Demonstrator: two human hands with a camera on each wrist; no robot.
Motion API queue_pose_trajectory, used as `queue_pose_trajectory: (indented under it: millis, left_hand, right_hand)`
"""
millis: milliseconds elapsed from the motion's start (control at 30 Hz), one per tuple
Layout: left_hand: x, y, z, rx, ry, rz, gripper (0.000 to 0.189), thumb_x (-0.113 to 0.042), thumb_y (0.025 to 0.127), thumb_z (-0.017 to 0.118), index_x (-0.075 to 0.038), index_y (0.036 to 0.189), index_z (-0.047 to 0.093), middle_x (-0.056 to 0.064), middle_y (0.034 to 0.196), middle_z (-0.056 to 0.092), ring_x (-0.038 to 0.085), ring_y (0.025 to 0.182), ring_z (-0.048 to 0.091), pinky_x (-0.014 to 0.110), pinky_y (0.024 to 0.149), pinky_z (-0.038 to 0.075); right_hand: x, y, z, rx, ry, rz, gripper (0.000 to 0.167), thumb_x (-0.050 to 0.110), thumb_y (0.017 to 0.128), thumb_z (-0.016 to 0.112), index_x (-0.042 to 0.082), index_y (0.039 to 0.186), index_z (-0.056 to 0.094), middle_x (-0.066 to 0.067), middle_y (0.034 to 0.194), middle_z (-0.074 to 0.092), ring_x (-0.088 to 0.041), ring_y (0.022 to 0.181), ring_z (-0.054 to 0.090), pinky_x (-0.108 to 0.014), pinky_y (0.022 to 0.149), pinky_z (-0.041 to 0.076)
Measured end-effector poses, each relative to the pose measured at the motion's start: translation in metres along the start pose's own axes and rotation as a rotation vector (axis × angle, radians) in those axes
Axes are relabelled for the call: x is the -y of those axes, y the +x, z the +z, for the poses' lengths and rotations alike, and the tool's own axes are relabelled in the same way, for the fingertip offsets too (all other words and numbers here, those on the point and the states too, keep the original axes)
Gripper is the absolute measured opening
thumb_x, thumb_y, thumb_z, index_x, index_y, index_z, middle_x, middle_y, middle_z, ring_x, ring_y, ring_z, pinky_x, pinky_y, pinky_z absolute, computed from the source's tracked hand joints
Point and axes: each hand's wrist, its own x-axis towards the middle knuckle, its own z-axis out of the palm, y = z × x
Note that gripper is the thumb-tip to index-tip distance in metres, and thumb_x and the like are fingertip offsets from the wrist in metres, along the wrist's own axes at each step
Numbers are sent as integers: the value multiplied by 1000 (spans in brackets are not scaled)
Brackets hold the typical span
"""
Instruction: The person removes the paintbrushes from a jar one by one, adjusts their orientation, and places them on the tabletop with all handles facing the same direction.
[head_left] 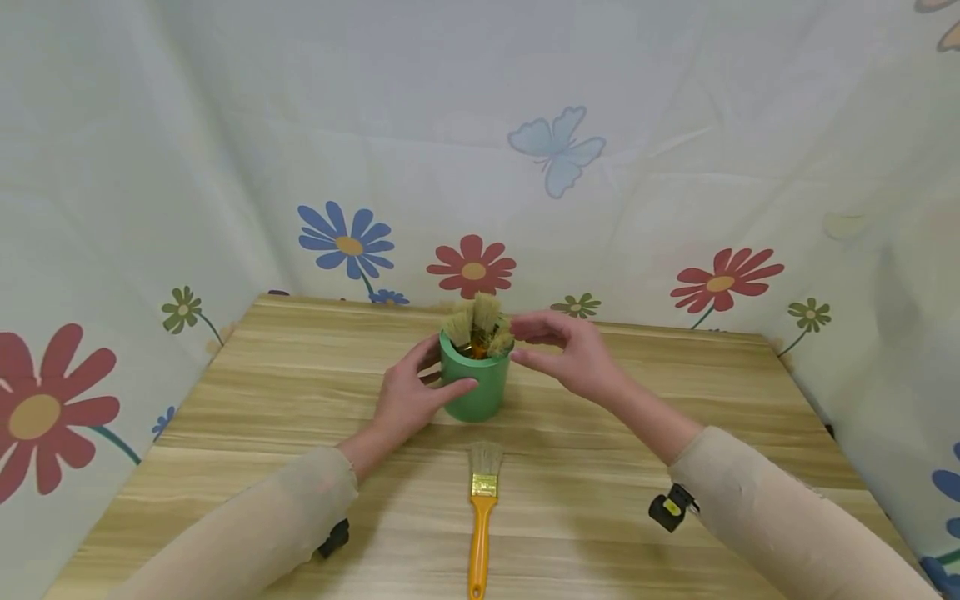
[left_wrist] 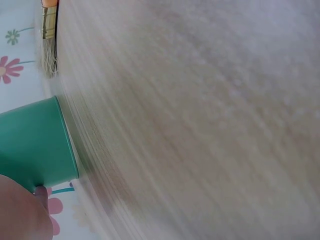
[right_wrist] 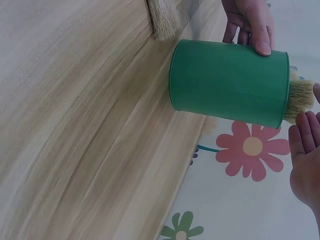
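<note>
A green cylindrical cup (head_left: 474, 387) stands upright on the wooden table, with several paintbrushes (head_left: 480, 321) in it, bristles up. My left hand (head_left: 408, 387) holds the cup from the left, thumb across its front and fingers behind. At the cup's right rim, my right hand (head_left: 573, 354) has its fingers beside the bristles, loosely bent with a gap to the thumb. The right wrist view shows the right hand (right_wrist: 306, 160) next to the bristles (right_wrist: 300, 100), not closed round them. One paintbrush (head_left: 483, 517) with an orange handle lies in front of the cup, bristles toward it.
The wooden table (head_left: 300, 400) ends at the back against a white curtain (head_left: 420, 125) printed with flowers and a butterfly. A small black device (head_left: 669, 508) hangs under the right sleeve, another (head_left: 333, 537) under the left.
</note>
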Motion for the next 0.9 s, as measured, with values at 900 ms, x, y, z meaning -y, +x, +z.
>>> queue_pose_trajectory:
  millis: [900]
  left_hand:
    - [-2,-1,2,1,-10,13,83,-45,86,91,-24,157,52,3,152,60,26,138,60,47,108,57]
  right_hand:
    - [1,8,21,6,-68,-90,46,8,95,83,3,138,71,-10,137,72,-27,120,73,-39,106,59]
